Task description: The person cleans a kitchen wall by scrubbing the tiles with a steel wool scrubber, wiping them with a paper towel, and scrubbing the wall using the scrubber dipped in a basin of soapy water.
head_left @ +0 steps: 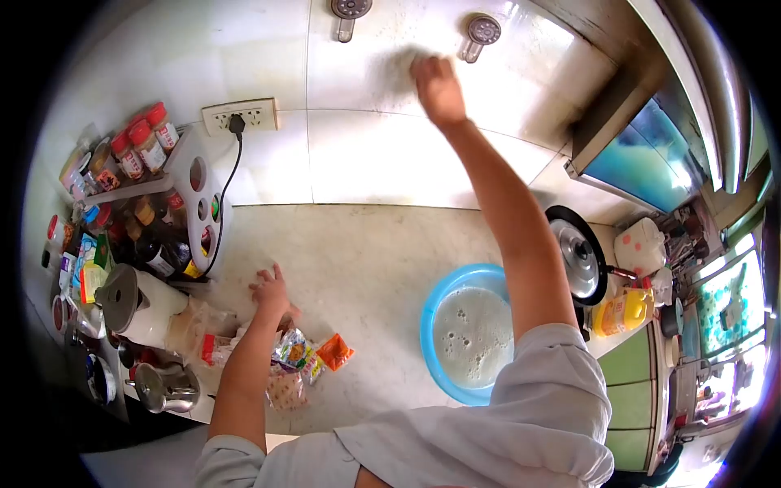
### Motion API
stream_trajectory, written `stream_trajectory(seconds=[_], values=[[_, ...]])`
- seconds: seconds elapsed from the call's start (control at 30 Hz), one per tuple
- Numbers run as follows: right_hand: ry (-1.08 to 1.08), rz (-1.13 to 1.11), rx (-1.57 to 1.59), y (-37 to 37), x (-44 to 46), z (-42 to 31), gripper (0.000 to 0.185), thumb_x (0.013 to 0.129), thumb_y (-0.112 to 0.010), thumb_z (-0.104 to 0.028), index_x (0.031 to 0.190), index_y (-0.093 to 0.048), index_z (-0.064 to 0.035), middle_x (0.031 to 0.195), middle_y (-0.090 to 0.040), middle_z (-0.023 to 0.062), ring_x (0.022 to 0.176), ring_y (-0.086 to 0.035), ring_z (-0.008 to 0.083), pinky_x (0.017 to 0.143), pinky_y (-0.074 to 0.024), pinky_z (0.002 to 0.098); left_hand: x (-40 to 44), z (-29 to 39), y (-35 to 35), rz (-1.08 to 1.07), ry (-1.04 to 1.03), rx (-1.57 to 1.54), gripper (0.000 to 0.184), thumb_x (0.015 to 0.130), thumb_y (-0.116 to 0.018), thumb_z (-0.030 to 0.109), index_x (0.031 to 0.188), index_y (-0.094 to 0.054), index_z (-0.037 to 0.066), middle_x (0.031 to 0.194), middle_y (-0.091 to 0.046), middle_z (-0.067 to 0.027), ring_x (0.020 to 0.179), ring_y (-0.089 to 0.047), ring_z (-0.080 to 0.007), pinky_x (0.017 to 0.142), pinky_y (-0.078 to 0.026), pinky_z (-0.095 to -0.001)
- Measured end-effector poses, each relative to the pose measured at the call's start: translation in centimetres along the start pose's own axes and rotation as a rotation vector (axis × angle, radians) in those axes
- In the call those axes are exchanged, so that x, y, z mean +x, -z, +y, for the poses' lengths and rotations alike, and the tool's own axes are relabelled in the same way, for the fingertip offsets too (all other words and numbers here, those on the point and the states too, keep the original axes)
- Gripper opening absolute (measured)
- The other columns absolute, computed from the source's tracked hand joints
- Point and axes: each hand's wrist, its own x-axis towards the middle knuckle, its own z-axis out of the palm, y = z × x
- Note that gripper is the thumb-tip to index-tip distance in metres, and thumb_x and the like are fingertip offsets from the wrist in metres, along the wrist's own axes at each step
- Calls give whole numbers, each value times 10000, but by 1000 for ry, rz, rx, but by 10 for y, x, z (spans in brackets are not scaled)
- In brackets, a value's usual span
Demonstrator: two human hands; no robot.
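Observation:
My right hand [440,91] is raised against the white tiled wall [390,154], its fingers curled and slightly blurred. Whatever it may hold is hidden; a grey smudge or shadow shows on the tile beside the fingertips. Round wall hooks, one to the left [351,10] and one to the right [483,31], flank the hand. My left hand [271,293] lies on the pale countertop [358,252] with its fingers spread, holding nothing. Close by it are several small food packets [294,348] and an orange packet [335,352]. Below my right arm stands a light blue basin [428,342] of cloudy, bubbly water.
At left, a spice rack [192,191] carries red-capped jars and dark bottles. A black plug [237,124] sits in the wall socket [215,120], its cord hanging down. A white jug [146,297] and metal pot [165,387] stand nearer. At right are a lidded pan [579,259] and yellow oil bottle [622,313].

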Motion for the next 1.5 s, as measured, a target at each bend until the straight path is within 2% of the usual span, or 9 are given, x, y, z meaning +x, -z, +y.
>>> stream_trajectory(seconds=[0.23,0.47,0.63,0.8,1.1,1.27,1.37,1.43,1.5], values=[[-279,469,168,26,142,6,150,776,-490,-16,899,-577,-27,883,-520,185,829,-473,354,719,-413,412,3,-1,-5,18,-15,-22,1347,357,-854,437,1389,-33,165,1369,-159,-243,1154,-322,-524,743,-495,-501],[97,-274,181,-37,-38,-57,166,764,-552,-90,930,-565,-87,1067,-483,89,982,-470,275,742,-507,365,1,-2,-4,32,-11,-19,1330,354,-853,432,1389,-61,165,1363,-172,-246,1129,-346,-535,740,-498,-490],[-18,-329,284,-52,-105,-60,146,782,-510,-43,910,-575,-71,1025,-532,127,932,-492,308,798,-467,392,7,-5,-18,125,-82,-20,1318,373,-845,444,1380,-68,98,1350,-210,-262,1159,-368,-451,913,-360,-541],[-372,-1085,751,2,-140,-64,220,794,-591,-121,1013,-597,-96,1052,-587,89,968,-550,284,830,-446,361,-5,3,7,-6,-4,-39,1305,415,-840,434,1383,-28,108,1332,-243,-245,1220,-320,-379,941,-339,-502],[-608,-1962,-46,95,-316,54,513,762,-605,-430,1001,-587,23,989,-611,170,901,-587,269,741,-479,401,4,3,0,24,-20,27,1331,384,-852,421,1385,-24,132,1327,-244,-245,1228,-313,-363,945,-331,-513],[-1023,-2261,157,140,-354,44,360,769,-565,-333,938,-636,-23,1046,-592,157,954,-552,300,821,-405,417,-1,3,8,41,-19,37,1346,371,-856,419,1385,-19,128,1338,-228,-252,1236,-299,-366,954,-326,-511],[-1918,-1599,278,143,-385,46,352,795,-536,-281,882,-627,48,932,-617,206,919,-589,326,727,-475,457,-7,6,6,33,-10,54,1361,362,-858,421,1385,-9,130,1349,-212,-251,1233,-302,-368,957,-324,-515],[-597,-1873,-28,130,-375,53,352,730,-606,-311,834,-641,23,976,-609,189,900,-595,312,748,-464,413,4,4,-1,48,-4,58,1368,360,-859,420,1387,0,136,1361,-198,-240,1223,-310,-384,941,-348,-514],[-579,-2113,0,139,-374,68,383,651,-684,-307,880,-651,-3,984,-608,188,896,-593,304,736,-466,399,6,2,-3,75,21,26,1367,362,-859,418,1388,2,142,1367,-190,-233,1216,-311,-402,923,-373,-512]])
